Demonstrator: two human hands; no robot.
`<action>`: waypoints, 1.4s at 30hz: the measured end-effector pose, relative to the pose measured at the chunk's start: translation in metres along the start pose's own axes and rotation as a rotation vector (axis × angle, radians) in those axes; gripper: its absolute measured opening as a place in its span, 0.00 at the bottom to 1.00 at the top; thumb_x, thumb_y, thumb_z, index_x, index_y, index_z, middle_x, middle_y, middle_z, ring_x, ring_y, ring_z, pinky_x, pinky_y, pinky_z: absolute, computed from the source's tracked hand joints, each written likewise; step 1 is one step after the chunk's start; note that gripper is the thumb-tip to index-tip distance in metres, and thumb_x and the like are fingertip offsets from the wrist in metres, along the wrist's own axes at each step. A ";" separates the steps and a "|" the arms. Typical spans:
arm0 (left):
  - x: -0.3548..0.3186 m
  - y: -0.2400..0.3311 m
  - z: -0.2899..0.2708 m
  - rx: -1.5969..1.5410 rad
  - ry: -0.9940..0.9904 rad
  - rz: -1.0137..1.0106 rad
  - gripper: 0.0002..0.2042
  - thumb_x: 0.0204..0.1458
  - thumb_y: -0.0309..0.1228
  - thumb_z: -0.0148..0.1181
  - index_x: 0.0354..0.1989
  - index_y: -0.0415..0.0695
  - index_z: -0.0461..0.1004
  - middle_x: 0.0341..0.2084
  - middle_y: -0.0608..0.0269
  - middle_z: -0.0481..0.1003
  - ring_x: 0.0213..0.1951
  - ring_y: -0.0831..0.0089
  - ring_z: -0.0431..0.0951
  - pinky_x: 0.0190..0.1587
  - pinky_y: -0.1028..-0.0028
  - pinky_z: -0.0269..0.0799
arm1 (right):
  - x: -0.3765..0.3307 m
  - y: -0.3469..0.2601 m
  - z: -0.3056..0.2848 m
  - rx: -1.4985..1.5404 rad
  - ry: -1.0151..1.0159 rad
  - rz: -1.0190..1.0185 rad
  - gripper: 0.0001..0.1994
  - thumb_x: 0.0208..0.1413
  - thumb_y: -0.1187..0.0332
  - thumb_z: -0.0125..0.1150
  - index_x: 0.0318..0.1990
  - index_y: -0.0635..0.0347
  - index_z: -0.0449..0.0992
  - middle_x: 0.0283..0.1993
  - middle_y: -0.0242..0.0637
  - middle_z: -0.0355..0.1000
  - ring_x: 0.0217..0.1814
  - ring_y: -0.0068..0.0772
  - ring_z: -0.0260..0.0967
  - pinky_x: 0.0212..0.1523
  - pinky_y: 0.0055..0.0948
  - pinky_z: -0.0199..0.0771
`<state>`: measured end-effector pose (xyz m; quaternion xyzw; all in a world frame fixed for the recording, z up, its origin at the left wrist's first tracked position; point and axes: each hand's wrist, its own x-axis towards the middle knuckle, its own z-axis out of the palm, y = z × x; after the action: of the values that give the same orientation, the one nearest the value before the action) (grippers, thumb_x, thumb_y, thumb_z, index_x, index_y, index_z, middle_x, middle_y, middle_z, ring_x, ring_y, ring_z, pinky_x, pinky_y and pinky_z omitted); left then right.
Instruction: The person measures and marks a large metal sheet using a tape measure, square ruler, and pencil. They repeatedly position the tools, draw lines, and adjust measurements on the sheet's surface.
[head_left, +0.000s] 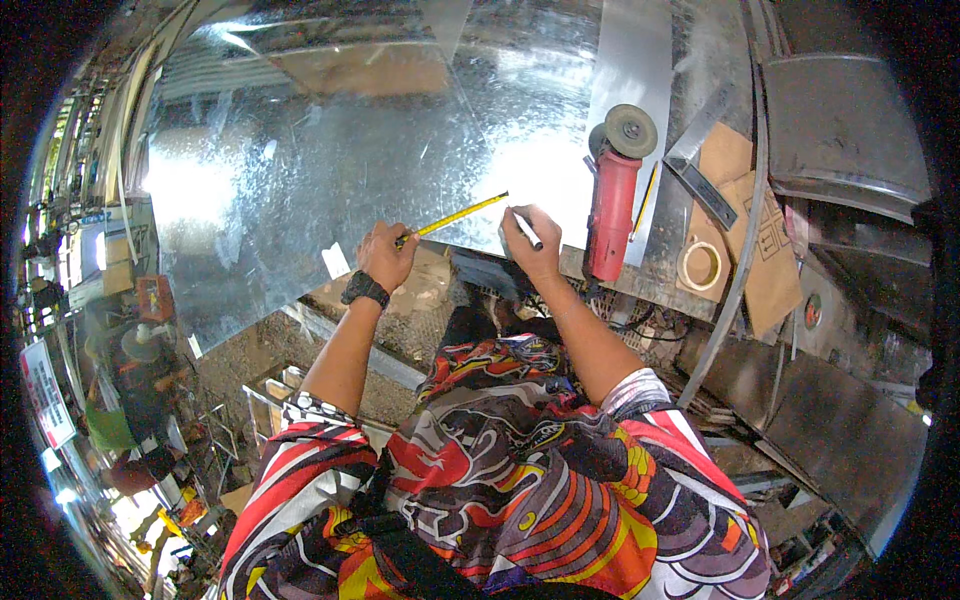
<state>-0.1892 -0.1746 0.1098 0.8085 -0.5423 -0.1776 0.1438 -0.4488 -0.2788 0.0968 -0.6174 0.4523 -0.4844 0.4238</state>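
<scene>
A shiny galvanized metal sheet (330,170) lies in front of me on the worktable. My left hand (387,255), with a dark watch on the wrist, grips a tape measure near the sheet's front edge. Its yellow blade (460,214) runs out over the metal toward the upper right. Close to the blade's hooked end, my right hand (533,240) holds a dark marker pen (527,229) with a pale end between closed fingers. The pen's tip is hard to make out.
To the right lies a red angle grinder (611,205) with its disc at the far end. Beyond it are a yellow pencil (645,200), a metal angle piece (702,190), a roll of tape (702,266) and cardboard (765,250). A white-and-red sign (48,393) stands at far left.
</scene>
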 end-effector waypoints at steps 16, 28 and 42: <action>0.000 -0.018 0.007 0.013 0.011 0.024 0.14 0.58 0.46 0.63 0.42 0.50 0.83 0.41 0.52 0.76 0.44 0.44 0.79 0.46 0.47 0.70 | -0.002 0.021 0.015 -0.152 -0.015 -0.209 0.04 0.56 0.77 0.67 0.32 0.64 0.76 0.26 0.43 0.70 0.27 0.42 0.73 0.32 0.35 0.72; 0.006 -0.030 0.007 0.006 -0.064 -0.033 0.16 0.58 0.47 0.63 0.45 0.51 0.83 0.43 0.52 0.76 0.47 0.44 0.78 0.48 0.46 0.70 | -0.010 0.034 0.030 0.051 0.066 -0.074 0.05 0.57 0.75 0.67 0.32 0.64 0.77 0.28 0.41 0.77 0.29 0.31 0.77 0.35 0.31 0.76; 0.011 -0.029 0.015 0.000 -0.052 -0.092 0.15 0.57 0.46 0.63 0.44 0.51 0.84 0.46 0.53 0.76 0.50 0.45 0.77 0.53 0.46 0.68 | -0.025 0.059 0.044 0.190 0.067 0.129 0.06 0.57 0.72 0.69 0.35 0.63 0.77 0.31 0.40 0.79 0.32 0.30 0.78 0.37 0.31 0.77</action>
<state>-0.1682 -0.1752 0.0828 0.8277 -0.5080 -0.2052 0.1215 -0.4170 -0.2645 0.0274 -0.5276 0.4572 -0.5170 0.4953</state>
